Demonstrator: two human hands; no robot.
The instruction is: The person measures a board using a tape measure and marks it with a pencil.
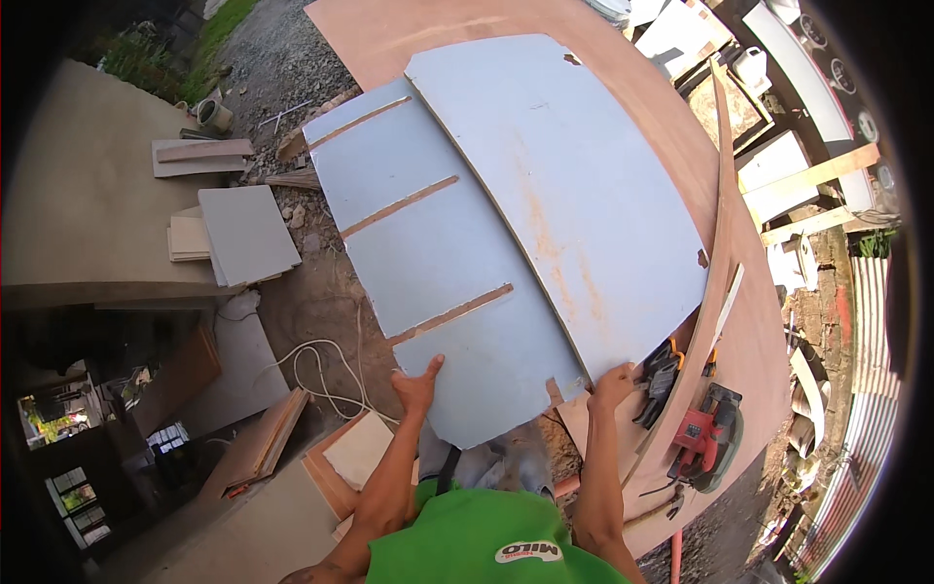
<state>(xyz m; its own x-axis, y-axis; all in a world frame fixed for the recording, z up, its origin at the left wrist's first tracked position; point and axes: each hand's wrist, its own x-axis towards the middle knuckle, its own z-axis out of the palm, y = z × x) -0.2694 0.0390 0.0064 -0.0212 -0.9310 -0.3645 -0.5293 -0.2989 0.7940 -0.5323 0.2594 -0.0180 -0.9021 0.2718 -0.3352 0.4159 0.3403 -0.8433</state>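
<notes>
Blue brown-striped panel [436,261] in left hand [416,387]; pale bucket [222,120] beyond, contents unclear.

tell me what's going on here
The person's left hand holds the near edge of a pale blue panel with brown stripes. The right hand grips the near corner of a plain pale blue panel overlapping it. A red saw lies to the right on a large brown sheet.
</notes>
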